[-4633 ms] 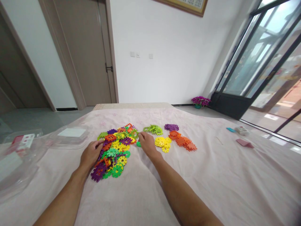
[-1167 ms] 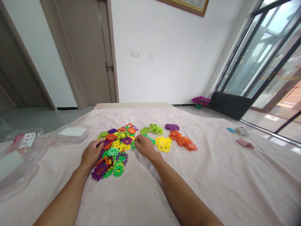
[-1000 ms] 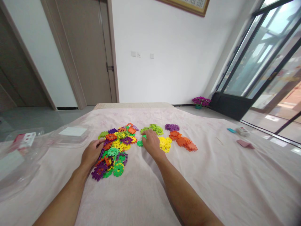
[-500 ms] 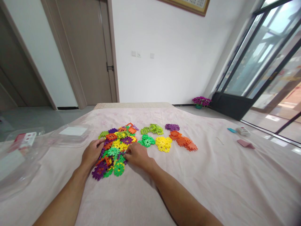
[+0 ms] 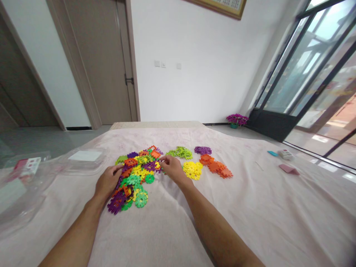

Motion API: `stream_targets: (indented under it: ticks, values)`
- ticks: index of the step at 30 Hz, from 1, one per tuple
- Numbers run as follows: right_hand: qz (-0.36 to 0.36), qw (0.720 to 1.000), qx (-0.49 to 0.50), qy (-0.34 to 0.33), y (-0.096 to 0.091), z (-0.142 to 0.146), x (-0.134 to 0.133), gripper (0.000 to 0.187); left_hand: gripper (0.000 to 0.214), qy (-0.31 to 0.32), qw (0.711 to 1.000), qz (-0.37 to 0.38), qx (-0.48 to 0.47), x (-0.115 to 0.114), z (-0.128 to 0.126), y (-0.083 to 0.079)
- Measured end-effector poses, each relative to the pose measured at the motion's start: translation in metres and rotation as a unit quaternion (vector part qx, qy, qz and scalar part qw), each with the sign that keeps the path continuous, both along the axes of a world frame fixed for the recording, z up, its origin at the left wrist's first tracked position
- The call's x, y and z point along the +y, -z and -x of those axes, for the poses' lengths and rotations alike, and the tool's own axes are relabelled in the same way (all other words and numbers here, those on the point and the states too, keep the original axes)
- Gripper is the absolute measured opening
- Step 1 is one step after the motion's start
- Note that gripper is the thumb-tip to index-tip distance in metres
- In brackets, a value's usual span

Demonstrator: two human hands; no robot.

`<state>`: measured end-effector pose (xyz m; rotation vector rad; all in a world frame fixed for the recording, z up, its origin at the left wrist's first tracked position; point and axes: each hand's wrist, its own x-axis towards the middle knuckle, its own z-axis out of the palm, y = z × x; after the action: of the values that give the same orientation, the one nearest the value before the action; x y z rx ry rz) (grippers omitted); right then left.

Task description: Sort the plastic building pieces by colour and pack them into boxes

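A mixed pile of flat coloured plastic snowflake pieces (image 5: 136, 174) lies on the pink cloth (image 5: 250, 207). My left hand (image 5: 107, 181) rests on the pile's left edge with its fingers curled down. My right hand (image 5: 172, 167) is at the pile's right edge, thumb and fingers pinched together; what they hold is hidden. To its right lie sorted heaps: light green (image 5: 180, 152), purple (image 5: 203, 150), yellow (image 5: 191, 170) and orange (image 5: 218, 167). One dark green piece (image 5: 149, 179) lies beside the pile.
A clear plastic container (image 5: 19, 196) and a clear lid (image 5: 83, 157) sit at the left, with a red and white card (image 5: 27, 165). At the far right lie a blue item (image 5: 272, 153), a white object (image 5: 284, 154) and a pink wedge (image 5: 289, 169).
My right hand went from the pile's near side up and right to its right edge, and now covers the small dark green heap. The left hand has stayed put.
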<state>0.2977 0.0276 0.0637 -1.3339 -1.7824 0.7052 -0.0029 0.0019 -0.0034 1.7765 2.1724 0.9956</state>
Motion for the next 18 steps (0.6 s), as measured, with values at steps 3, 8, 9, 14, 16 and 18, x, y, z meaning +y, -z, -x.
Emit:
stream_targets:
  ticks: [3, 8, 9, 14, 16, 18]
  values:
    - [0.028, 0.998, 0.048, 0.012, -0.006, -0.027, 0.013, 0.016, 0.043, 0.005, 1.000, 0.002, 0.001, 0.000, 0.000, 0.000]
    - [0.086, 0.983, 0.150, 0.059, -0.001, -0.077, 0.029, 0.010, 0.043, 0.004, 1.000, 0.004, 0.003, 0.000, 0.000, 0.000]
    - [0.086, 0.978, 0.176, 0.069, 0.001, -0.086, 0.033, 0.008, 0.043, 0.003, 1.000, 0.003, 0.004, 0.000, 0.000, 0.000]
    - [0.022, 0.892, 0.406, 0.196, 0.010, -0.120, 0.052, 0.020, 0.043, 0.002, 1.000, 0.004, 0.007, 0.000, -0.001, 0.000]
    - [0.002, 0.866, 0.438, 0.241, 0.013, -0.128, 0.057, 0.024, 0.043, 0.002, 1.000, 0.004, 0.008, 0.000, -0.001, 0.000]
    - [0.001, 0.863, 0.438, 0.251, 0.015, -0.129, 0.059, 0.025, 0.043, 0.000, 1.000, 0.004, 0.009, 0.000, -0.001, 0.000]
